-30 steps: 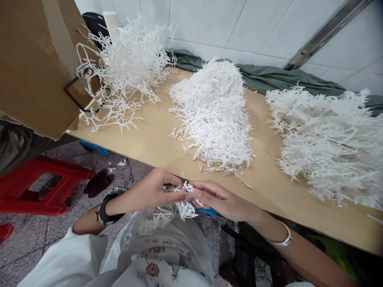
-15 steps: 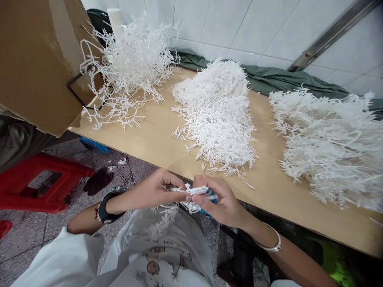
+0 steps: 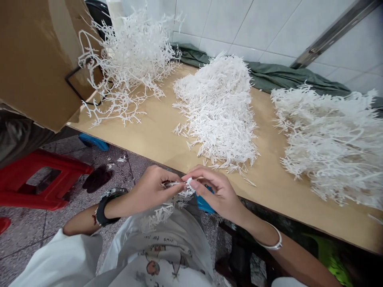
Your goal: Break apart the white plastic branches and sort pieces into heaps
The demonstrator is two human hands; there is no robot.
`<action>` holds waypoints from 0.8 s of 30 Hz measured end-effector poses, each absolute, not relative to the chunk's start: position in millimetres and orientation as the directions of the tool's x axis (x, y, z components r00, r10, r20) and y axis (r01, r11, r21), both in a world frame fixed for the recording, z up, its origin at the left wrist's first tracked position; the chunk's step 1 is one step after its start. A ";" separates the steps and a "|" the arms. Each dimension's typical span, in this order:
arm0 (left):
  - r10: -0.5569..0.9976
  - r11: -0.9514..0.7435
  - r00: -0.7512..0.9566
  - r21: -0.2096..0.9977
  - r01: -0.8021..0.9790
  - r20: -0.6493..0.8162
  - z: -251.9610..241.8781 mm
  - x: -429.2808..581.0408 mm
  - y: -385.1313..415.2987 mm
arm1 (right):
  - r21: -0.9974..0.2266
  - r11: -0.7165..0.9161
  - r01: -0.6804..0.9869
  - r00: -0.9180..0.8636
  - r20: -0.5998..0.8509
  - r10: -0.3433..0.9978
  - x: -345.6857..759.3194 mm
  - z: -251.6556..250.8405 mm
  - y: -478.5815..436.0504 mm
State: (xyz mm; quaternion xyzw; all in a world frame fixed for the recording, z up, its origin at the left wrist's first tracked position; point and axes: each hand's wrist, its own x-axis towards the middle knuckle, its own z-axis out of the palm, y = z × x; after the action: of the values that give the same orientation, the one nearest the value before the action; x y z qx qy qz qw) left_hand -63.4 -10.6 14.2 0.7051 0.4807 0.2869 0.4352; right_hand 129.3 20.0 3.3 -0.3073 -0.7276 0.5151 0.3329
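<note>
My left hand (image 3: pixel 158 183) is closed in a pinch on a white branched plastic sprig (image 3: pixel 161 215), whose feathery end hangs down over my lap. At the sprig's other end, thumb and fingers of my right hand (image 3: pixel 211 187) pinch a small white tip (image 3: pixel 189 184). The two hands almost meet just off the table's front edge. Below my right palm shows a blue object (image 3: pixel 205 203), partly hidden, and I cannot make out what it is. Beyond the hands lies a heap of short white plastic pieces (image 3: pixel 221 107).
On the table (image 3: pixel 143 139), tangled bare white branches (image 3: pixel 128 75) lie at left and a pile of fuller white sprigs (image 3: pixel 332 143) at right. A cardboard box (image 3: pixel 38 59) stands far left, above a red stool (image 3: pixel 38 179). Green cloth (image 3: pixel 278 77) runs along the tiled wall.
The bundle of short white pieces seen in my right hand no longer shows. Its fingers have shifted left to the sprig's end, and more of the blue object is visible beneath them.
</note>
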 end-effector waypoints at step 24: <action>0.791 -0.137 0.611 0.982 0.129 0.030 28.2 -62.9 -19.4 | -0.822 -0.542 -0.173 -0.691 -0.291 0.662 135.4 33.7 7.4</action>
State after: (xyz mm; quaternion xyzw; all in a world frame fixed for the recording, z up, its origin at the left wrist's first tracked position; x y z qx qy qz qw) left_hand -62.9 -19.4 28.2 0.6952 0.3308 0.2916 0.5676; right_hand 135.4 7.4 33.7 -0.3008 -0.4062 0.8249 0.2531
